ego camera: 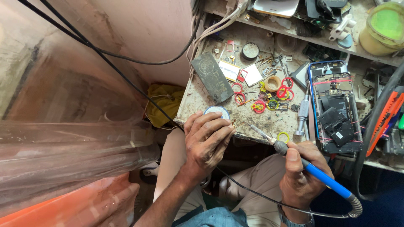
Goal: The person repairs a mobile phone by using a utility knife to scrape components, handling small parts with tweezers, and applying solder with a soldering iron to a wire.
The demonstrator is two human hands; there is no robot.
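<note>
Two hands on the job at the near edge of the bench [198,98]. Soldering iron [294,157], blue handle: right hand [301,172] has its grip clamped round the handle, pencil-style. Long axis runs from 4 o'clock (cable end, low right) up to 10 o'clock, with the metal tip [256,129] over the grimy bench front. A yellow rubber ring [283,136] sits just beside the shaft.

Small round tin [217,112], white-and-blue lid, lies at 10 o'clock from the tip, near but apart. Left hand [206,141] is draped over the tin's near side, fingers curled down on it; whether it really pinches the tin or only steadies it, I cannot tell. The left hand is much nearer the tin; the right reaches it only through the iron's tip.

Outward: a dark rectangular plate [212,77] at 12 o'clock from the tin, tilted. Red and yellow rubber bands [273,96] are scattered at 1 o'clock, next to a tape roll [272,83]. An opened phone [334,107], back off and strapped with red bands, is at 2 o'clock from the iron, with a silver screwdriver [303,113] just beside its left edge. A shelf [320,25] above carries clutter and a green-lidded tub [385,25]. Yellow cloth [166,103] hangs off the bench's left side. Black cables [105,59] cross the wall.
</note>
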